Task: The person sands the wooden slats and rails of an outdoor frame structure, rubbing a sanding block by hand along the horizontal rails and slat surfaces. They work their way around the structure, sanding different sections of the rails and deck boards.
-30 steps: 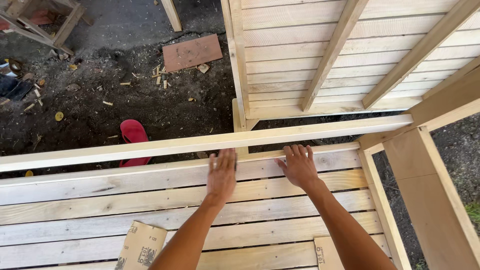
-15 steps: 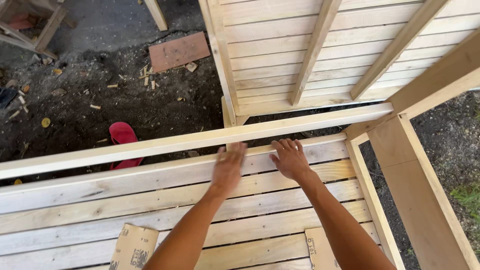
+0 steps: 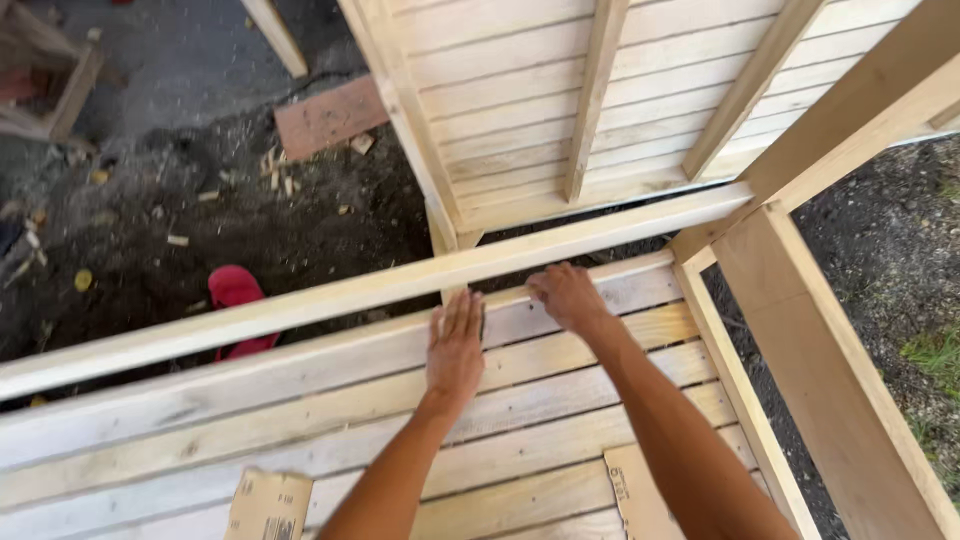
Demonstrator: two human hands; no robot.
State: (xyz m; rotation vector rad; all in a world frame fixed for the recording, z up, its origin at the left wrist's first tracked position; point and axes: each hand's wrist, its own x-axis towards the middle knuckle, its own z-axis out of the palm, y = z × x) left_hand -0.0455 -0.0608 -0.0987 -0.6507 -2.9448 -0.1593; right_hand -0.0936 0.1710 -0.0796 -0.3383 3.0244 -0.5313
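Pressing left hand [image 3: 455, 350], right hand [image 3: 566, 297], top slat [image 3: 250, 365]

The slatted wall panel [image 3: 300, 400] and the long rail [image 3: 400, 285] are showing pale cream wood with faint tan grain streaks. Behind them the soil [image 3: 250, 230] is lying dark brown, flecked with light wood chips, and a red sandal [image 3: 235, 290] is standing out beside a reddish-brown board [image 3: 325, 115]. Two tan cardboard pieces [image 3: 268, 505] are carrying black print.

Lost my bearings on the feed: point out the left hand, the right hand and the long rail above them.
left hand [image 3: 456, 345]: head view, back of the hand.
right hand [image 3: 567, 296]: head view, back of the hand.
long rail [image 3: 300, 305]: head view, top face, left of the hands.
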